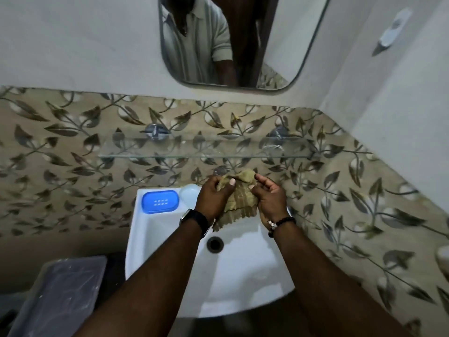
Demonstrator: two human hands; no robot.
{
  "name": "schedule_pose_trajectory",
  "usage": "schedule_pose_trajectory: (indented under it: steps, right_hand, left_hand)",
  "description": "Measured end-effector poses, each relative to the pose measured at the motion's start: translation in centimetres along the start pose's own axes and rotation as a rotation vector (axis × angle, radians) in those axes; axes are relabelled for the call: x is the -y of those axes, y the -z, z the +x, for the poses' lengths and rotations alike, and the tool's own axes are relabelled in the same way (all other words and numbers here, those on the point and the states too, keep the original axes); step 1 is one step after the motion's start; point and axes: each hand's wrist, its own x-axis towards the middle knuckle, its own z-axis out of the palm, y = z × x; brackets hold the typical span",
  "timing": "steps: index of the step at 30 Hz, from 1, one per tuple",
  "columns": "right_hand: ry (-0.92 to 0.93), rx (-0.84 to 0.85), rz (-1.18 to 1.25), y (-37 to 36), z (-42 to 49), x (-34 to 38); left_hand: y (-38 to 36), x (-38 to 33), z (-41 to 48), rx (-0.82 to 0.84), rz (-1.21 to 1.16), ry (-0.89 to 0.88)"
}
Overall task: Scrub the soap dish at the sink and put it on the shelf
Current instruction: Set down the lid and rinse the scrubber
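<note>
A blue soap dish (160,201) with small drain holes lies on the back left rim of the white sink (170,251). A round white soap (190,193) rests just to its right. My left hand (213,197) and my right hand (268,198) both grip a brownish-green cloth (239,203) over the back of the basin, stretched between them. A glass shelf (204,148) runs along the leaf-patterned wall above the sink. The tap is hidden behind my hands and the cloth.
A mirror (233,42) hangs above the shelf and reflects a person's shirt. A clear plastic lidded box (60,293) stands low on the left of the sink. The drain hole (215,244) is open. A white wall closes the right side.
</note>
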Motion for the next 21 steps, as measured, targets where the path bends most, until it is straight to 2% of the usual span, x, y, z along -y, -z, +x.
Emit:
schedule_pose_trajectory:
  steps: [4,14,18,21]
  right_hand:
    - [0.014,-0.079,-0.069,3.2,0.9,1.0]
    - [0.088,-0.275,-0.311,9.7,4.1,1.0]
    - [0.104,-0.291,-0.459,11.1,6.7,-0.2]
    - [0.144,-0.228,-0.507,11.6,8.9,-1.3]
  left_hand:
    - [-3.1,0.1,0.4,0.115,0.037,0.036]
    - [-8.2,2.3,3.8,0.183,0.082,0.22]
    - [-9.0,2.9,5.9,0.135,0.123,0.211]
    - [-9.4,4.0,7.8,0.079,0.186,0.145]
